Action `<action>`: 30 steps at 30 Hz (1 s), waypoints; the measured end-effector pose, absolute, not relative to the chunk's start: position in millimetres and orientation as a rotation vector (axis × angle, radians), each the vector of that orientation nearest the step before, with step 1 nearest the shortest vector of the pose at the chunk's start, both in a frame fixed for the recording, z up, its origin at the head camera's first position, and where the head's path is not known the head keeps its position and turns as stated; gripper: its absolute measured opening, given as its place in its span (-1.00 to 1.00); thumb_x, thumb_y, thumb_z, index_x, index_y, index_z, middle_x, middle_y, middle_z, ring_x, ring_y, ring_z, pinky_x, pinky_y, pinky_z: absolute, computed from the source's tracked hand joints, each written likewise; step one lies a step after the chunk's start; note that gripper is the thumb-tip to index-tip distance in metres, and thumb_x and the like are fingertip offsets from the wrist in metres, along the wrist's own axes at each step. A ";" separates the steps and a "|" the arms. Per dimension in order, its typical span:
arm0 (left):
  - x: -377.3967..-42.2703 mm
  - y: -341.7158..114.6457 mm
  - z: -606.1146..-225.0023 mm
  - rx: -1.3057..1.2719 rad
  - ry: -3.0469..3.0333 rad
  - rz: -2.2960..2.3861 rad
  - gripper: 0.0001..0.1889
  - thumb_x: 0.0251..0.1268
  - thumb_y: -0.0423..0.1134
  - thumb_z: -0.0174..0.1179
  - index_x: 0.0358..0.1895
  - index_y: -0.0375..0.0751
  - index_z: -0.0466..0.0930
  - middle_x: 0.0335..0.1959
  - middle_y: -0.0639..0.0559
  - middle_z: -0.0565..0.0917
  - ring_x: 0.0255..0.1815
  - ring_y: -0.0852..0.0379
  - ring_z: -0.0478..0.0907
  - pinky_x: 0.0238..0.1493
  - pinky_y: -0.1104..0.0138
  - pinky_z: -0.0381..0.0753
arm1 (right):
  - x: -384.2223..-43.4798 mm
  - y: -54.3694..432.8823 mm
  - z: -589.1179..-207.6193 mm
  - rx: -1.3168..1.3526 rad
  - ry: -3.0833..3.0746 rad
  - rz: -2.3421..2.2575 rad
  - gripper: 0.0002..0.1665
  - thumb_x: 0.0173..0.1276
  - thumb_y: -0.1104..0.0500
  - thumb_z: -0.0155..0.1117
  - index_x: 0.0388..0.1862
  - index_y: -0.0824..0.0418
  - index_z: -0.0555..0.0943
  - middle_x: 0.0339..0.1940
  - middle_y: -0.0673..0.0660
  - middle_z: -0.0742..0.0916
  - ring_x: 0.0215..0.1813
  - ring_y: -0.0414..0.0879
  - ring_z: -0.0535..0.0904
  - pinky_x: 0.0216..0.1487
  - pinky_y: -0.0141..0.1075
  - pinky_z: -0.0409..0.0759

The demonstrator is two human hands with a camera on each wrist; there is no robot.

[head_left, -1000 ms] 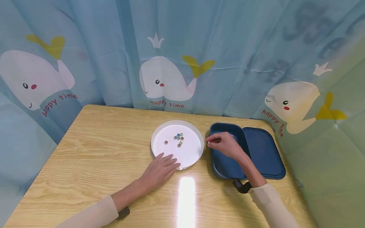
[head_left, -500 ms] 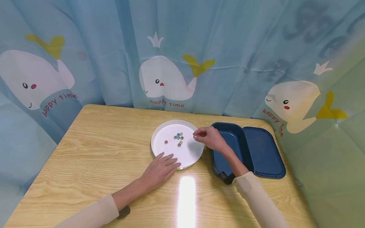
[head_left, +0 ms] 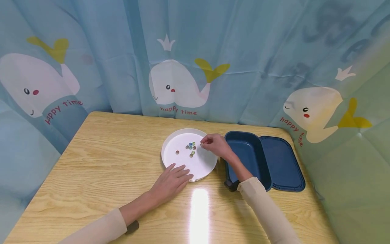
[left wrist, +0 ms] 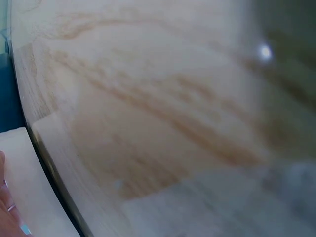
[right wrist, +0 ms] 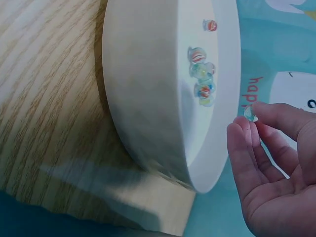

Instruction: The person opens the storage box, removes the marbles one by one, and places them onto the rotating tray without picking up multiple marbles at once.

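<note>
Between thumb and fingertips my right hand (head_left: 217,145) pinches a clear glass marble (right wrist: 250,113), plainly seen in the right wrist view. That hand is over the right part of a round white tray (head_left: 204,166) with a raised rim. Several glass marbles (head_left: 190,147) lie clustered near the tray's middle, and a lone reddish marble (head_left: 177,152) sits to their left. At the tray's near left rim rests my left hand (head_left: 171,183), its fingers extended and spread over the edge. The left wrist view catches only fingers (left wrist: 7,217) beside the white tray wall (left wrist: 37,197).
Right of the tray stands a deep dark-blue box (head_left: 248,149), partly covered by the right forearm. A flat blue lid (head_left: 281,162) lies against its right side. The wooden table (head_left: 115,149) ends at a blue whale-print curtain (head_left: 243,51).
From the blue box's left edge, my right hand has moved left over the white tray with the pinched marble. My left hand has stayed at the rim, and the marbles in the tray look unmoved.
</note>
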State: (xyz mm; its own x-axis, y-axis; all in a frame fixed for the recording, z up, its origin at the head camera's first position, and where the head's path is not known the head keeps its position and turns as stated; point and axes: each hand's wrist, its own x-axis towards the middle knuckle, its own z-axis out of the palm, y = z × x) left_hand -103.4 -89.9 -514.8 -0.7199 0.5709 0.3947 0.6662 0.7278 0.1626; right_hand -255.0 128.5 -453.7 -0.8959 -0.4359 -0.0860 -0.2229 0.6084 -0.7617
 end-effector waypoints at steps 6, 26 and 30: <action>-103.1 -90.1 -514.5 -0.960 -2.626 -0.415 -0.73 0.45 -0.17 0.17 0.12 -0.01 0.68 0.13 0.02 0.68 0.30 -0.03 0.50 0.35 -0.04 0.34 | -260.9 117.9 -457.5 -0.486 2.570 -1.163 -0.86 0.34 0.22 0.38 -0.18 0.26 0.73 -0.34 0.07 0.73 -0.30 -0.11 0.63 -0.29 -0.30 0.59; -103.9 -89.8 -515.4 -0.961 -2.627 -0.398 -0.73 0.45 -0.15 0.16 0.12 -0.01 0.69 0.14 0.03 0.68 0.31 -0.01 0.48 0.35 -0.04 0.33 | -284.8 93.6 -478.7 -0.433 2.669 -1.134 -0.86 0.34 0.22 0.39 -0.21 0.28 0.76 -0.32 0.11 0.77 -0.20 -0.05 0.67 -0.23 -0.32 0.58; -104.4 -89.8 -515.6 -0.964 -2.622 -0.403 -0.73 0.45 -0.15 0.15 0.11 0.00 0.69 0.13 0.03 0.68 0.31 -0.01 0.48 0.34 -0.05 0.33 | -288.0 89.3 -482.2 -0.410 2.674 -1.104 -0.86 0.34 0.23 0.39 -0.21 0.28 0.76 -0.33 0.10 0.76 -0.22 -0.06 0.65 -0.26 -0.33 0.58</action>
State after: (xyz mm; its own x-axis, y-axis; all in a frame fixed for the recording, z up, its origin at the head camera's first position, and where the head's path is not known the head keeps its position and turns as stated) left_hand -104.4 -89.8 -515.6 -0.7222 0.5736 0.3866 0.6632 0.7329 0.1515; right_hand -288.0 89.3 -482.2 -0.9372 -0.3359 -0.0943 -0.1715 0.6789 -0.7139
